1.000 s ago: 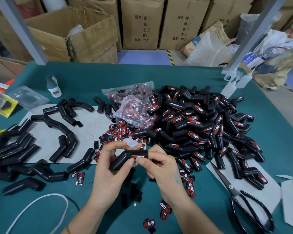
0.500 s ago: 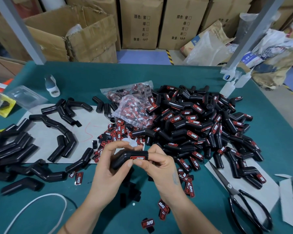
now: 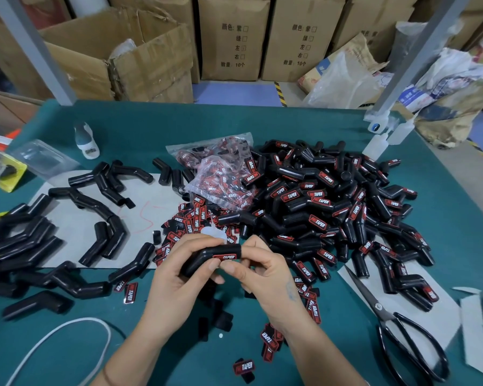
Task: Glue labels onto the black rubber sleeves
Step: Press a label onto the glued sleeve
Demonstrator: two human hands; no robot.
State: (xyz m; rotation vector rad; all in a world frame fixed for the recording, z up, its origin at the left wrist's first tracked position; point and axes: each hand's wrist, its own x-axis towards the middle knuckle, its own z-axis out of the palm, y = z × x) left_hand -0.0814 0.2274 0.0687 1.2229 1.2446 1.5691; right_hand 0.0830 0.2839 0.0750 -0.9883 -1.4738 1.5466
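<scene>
My left hand point(image 3: 176, 277) grips a bent black rubber sleeve point(image 3: 204, 259) above the green table. A red and black label point(image 3: 224, 256) lies on the sleeve's near side. My right hand point(image 3: 260, 271) holds the sleeve's right end, and both thumbs press at the label's lower edge. Unlabelled sleeves point(image 3: 101, 213) lie on grey card at the left. A big heap of labelled sleeves point(image 3: 326, 213) fills the right. Loose labels point(image 3: 191, 218) are scattered behind my hands, and a small clear glue bottle point(image 3: 214, 232) pokes out above my left fingers.
Black scissors point(image 3: 396, 324) lie at the right front. Plastic bags of labels point(image 3: 221, 174) sit mid-table. A white bottle point(image 3: 85, 139) stands at the back left, squeeze bottles point(image 3: 385, 137) at the back right. A white cord point(image 3: 53, 341) curves at the front left. Cardboard boxes point(image 3: 140, 62) stand beyond the table.
Both hands stay in place on the sleeve. The thumbs have shifted slightly along the label; the sleeve has barely moved.
</scene>
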